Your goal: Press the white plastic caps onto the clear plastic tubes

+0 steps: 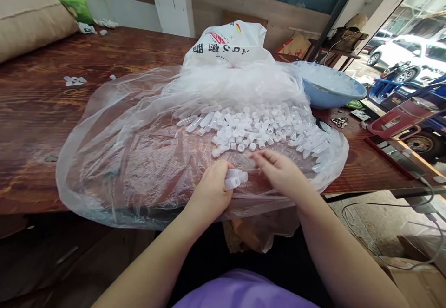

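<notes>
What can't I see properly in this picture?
All in the head view:
Inner ends of the white tubes in the left hand: hidden by that hand.
Whether the right hand pinches anything: too small and blurred to tell.
Left side of the blue bowl: covered by the plastic bag.
Rest of the brown sack: cut off by the left edge.

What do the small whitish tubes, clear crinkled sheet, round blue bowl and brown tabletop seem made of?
Small whitish tubes: probably plastic; smooth, translucent walls.
Clear crinkled sheet: thin plastic film; see-through, with glossy folds.
Round blue bowl: likely plastic; smooth, evenly coloured.
Brown tabletop: apparently wood, perhaps varnished; streaky grain, slight sheen.
</notes>
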`<act>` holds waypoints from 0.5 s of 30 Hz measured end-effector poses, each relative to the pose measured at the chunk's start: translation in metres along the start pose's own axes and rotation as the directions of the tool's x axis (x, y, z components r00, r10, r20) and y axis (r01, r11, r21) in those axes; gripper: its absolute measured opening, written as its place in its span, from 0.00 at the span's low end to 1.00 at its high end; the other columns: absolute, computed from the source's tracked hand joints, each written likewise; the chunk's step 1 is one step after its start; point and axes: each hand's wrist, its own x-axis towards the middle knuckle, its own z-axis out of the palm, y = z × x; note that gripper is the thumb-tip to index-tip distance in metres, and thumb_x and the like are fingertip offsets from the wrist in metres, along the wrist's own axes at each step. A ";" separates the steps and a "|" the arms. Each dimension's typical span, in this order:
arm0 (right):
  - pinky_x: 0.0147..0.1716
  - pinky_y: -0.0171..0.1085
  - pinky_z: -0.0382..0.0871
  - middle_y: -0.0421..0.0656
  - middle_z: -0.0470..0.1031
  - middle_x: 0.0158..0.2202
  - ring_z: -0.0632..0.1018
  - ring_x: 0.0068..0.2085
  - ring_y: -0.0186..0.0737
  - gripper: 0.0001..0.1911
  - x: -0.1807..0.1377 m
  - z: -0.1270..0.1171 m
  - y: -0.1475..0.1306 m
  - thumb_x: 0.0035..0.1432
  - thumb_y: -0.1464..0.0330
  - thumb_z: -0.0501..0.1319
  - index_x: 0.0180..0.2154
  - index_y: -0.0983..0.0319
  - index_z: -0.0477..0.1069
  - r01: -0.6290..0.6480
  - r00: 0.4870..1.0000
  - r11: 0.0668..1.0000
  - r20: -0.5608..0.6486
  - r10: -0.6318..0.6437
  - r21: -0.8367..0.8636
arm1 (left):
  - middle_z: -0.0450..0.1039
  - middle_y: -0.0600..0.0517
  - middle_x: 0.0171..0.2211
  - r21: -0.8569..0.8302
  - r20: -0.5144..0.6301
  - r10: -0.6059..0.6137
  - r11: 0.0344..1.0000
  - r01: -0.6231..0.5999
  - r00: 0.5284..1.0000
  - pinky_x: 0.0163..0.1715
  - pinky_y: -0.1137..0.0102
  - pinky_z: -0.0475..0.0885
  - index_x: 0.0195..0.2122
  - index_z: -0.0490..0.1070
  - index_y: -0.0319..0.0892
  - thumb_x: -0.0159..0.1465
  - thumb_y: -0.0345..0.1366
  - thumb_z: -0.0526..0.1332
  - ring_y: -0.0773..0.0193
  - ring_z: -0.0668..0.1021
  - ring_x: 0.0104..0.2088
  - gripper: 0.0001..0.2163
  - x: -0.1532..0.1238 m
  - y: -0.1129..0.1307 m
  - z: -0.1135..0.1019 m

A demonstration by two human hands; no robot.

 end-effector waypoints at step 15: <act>0.37 0.39 0.70 0.47 0.70 0.38 0.75 0.36 0.40 0.16 0.005 -0.004 0.001 0.56 0.70 0.55 0.47 0.62 0.67 0.275 0.940 0.931 -0.138 -0.313 -0.240 | 0.68 0.51 0.33 0.010 0.022 0.058 0.998 -0.058 0.998 0.38 0.63 0.67 0.33 0.61 0.43 0.55 0.27 0.49 0.58 0.71 0.37 0.06 -0.001 -0.006 0.004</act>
